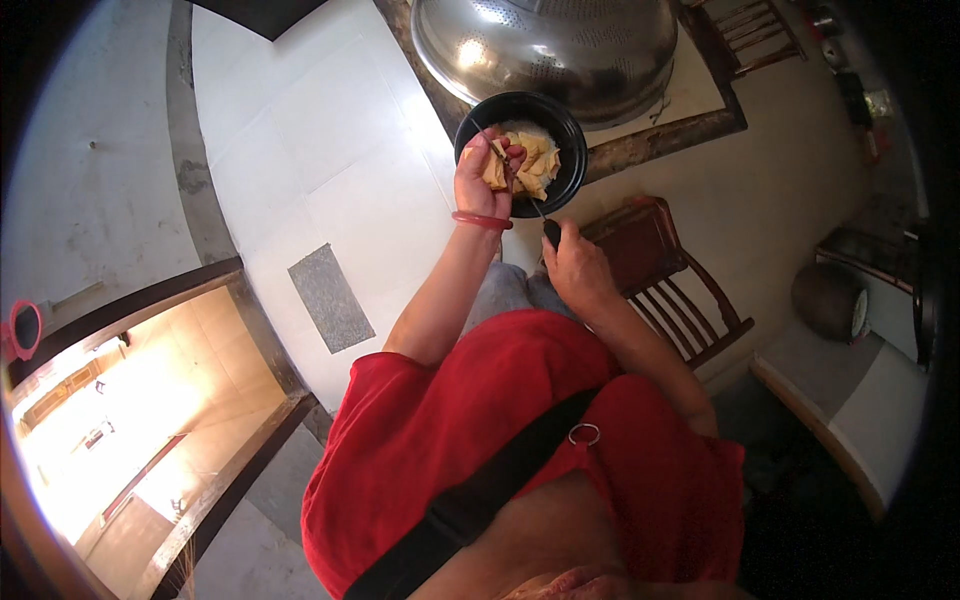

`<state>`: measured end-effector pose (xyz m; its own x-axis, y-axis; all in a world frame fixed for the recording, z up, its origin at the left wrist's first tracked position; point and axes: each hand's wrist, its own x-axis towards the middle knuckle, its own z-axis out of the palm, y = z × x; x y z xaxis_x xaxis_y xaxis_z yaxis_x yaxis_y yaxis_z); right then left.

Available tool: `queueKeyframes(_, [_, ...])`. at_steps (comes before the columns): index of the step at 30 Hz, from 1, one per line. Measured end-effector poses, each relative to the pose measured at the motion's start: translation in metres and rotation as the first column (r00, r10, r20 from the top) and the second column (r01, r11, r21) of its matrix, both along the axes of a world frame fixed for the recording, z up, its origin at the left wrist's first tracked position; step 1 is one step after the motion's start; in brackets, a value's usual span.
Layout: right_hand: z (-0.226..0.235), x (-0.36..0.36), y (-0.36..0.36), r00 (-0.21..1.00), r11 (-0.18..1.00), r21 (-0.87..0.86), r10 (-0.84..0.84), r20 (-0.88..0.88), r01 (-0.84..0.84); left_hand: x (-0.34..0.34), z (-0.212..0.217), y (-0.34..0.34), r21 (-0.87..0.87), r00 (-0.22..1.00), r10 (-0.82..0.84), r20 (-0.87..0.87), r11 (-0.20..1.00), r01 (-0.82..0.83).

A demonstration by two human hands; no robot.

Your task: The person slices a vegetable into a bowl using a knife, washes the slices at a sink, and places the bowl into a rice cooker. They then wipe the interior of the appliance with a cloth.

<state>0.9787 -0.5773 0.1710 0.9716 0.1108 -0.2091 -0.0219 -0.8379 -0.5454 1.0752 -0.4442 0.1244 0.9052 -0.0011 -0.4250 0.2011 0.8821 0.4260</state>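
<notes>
Head view: the left hand (483,172) reaches over the black bowl (570,150), fingers pinched on a pale yellow food piece (495,172) among similar pieces inside; the bowl's near rim is hidden behind this hand. The right hand (575,268) is closed around a dark handle (552,232), whose thin blade toward the bowl is hard to make out; the metal colander (560,45) above is cut off by the frame edge

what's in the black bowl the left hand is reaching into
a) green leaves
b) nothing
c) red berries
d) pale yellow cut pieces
d: the black bowl holds pale yellow cut pieces, and the left hand grips one of them over it.
</notes>
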Motion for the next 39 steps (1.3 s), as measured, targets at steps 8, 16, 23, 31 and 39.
queueKeyframes(8, [0.001, 0.008, -0.001, 0.990, 0.970, 0.201, -0.132, -0.055, 0.141, 0.014, -0.024, 0.024, -0.103, 0.933, -0.277, 0.230, 0.946, 0.306])
queueKeyframes(16, [0.003, 0.001, -0.025, 0.995, 0.951, 0.293, -0.076, -0.071, 0.094, 0.024, -0.003, 0.029, -0.201, 0.897, -0.442, 0.024, 0.877, 0.437])
queueKeyframes(23, [0.012, 0.006, -0.030, 0.993, 0.945, 0.318, -0.046, -0.111, 0.080, 0.025, -0.002, 0.027, -0.222, 0.875, -0.464, -0.138, 0.875, 0.429])
queueKeyframes(31, [0.019, 0.014, -0.028, 0.991, 0.989, 0.143, 0.059, -0.121, -0.042, 0.033, -0.003, 0.027, -0.310, 0.843, -0.529, -0.097, 0.821, 0.479])
queueKeyframes(39, [-0.004, 0.010, -0.012, 0.992, 1.000, 0.007, 0.026, -0.126, -0.025, 0.025, 0.004, 0.015, -0.081, 0.924, -0.291, -0.248, 0.957, 0.280])
